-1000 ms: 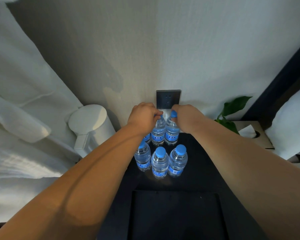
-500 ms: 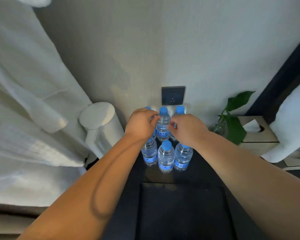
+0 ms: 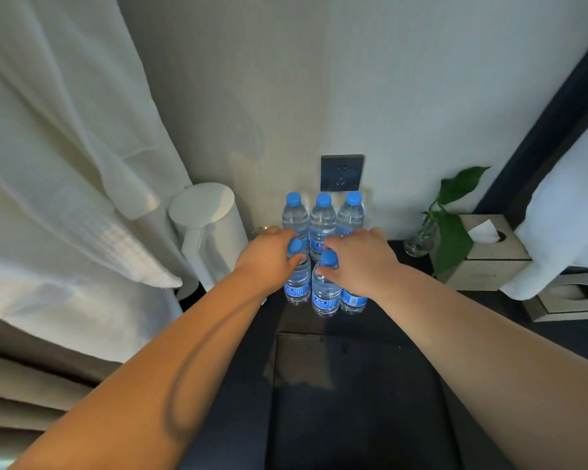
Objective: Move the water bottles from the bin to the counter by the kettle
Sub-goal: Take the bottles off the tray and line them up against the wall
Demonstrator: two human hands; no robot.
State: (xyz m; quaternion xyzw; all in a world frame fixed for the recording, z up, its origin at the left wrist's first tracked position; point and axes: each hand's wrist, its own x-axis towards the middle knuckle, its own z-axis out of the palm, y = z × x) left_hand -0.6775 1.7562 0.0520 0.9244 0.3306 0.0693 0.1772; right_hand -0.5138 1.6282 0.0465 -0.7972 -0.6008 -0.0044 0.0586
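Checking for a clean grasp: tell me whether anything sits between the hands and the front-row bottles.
Nothing visible does. The left hand grips the front-left bottle at its neck, the right hand pinches the front-middle bottle at its cap.

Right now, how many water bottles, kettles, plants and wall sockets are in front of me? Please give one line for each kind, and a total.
water bottles: 6 (3 in the back row, 3 in the front row)
kettle: 1
plant: 1
wall socket: 1
Total: 9
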